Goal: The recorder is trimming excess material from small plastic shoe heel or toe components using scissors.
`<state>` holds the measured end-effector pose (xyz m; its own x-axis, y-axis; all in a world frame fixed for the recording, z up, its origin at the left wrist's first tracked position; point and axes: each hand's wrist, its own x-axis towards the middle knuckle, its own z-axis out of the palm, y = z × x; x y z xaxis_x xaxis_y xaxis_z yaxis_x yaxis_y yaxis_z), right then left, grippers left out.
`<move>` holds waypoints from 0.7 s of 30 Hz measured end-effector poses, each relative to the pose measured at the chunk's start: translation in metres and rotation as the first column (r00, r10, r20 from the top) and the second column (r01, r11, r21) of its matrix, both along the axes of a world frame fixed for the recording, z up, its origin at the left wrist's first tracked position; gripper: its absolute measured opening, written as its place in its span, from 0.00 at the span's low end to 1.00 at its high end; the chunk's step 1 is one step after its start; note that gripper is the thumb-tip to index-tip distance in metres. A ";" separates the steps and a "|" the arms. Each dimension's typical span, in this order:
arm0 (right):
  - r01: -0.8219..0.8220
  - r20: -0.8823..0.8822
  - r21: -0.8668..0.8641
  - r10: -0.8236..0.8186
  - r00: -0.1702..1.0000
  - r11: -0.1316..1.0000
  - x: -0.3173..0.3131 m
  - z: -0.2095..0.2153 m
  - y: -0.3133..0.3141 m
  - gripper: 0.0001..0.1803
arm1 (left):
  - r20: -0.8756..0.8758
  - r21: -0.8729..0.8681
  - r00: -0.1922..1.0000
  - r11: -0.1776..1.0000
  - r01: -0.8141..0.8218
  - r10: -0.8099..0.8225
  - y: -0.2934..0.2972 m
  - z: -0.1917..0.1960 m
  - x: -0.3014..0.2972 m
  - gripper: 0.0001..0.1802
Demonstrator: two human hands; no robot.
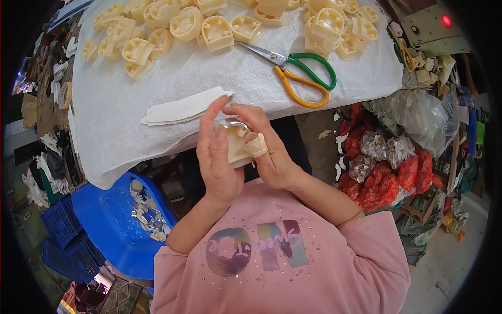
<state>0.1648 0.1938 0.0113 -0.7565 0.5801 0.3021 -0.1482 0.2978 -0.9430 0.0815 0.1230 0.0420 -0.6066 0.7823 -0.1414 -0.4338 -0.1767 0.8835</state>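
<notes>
Well, the surface (235, 73) bears cream parts (186, 31); a blue basin (104, 217) sits lower left. Scissors (277, 59) and white strips (184, 109) lie between those parts and the left hand (215, 155) and right hand (271, 149), together grasping one cream piece (237, 148) by the near edge.

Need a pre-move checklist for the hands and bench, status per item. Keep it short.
1. Cream molded piece supported: ok, between the left hand and right hand.
2. Shiny rim at its top fully seated: cannot tell, fingers hide part of it.
3. Scissors clear of both hands: ok, lying on the white woven sheet.
4. White strips stacked neatly: not ok, edges are uneven.
5. Wrap on the right thumb secure: cannot tell, its underside is hidden.
6. Blue basin has open space: ok, small pieces gather along one side.
</notes>
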 end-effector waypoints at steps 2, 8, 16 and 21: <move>-0.012 0.001 0.003 0.012 1.000 1.000 0.000 0.001 -0.001 0.23 | 0.075 0.050 0.996 0.997 -0.057 0.054 0.001 0.003 -0.004 0.23; -0.252 -0.183 -0.415 0.191 0.964 0.874 0.001 0.000 0.005 0.26 | 0.391 0.167 0.920 0.985 -0.054 -0.016 0.002 0.000 -0.008 0.16; 0.017 -0.146 -0.036 -0.022 0.989 0.999 -0.004 -0.003 -0.003 0.20 | 0.143 0.071 0.990 0.997 -0.014 0.004 0.001 -0.009 -0.001 0.13; 0.020 -0.106 -0.131 -0.034 0.994 0.991 -0.004 -0.004 0.005 0.21 | 0.189 0.062 0.976 0.994 0.094 -0.104 -0.001 -0.014 -0.009 0.27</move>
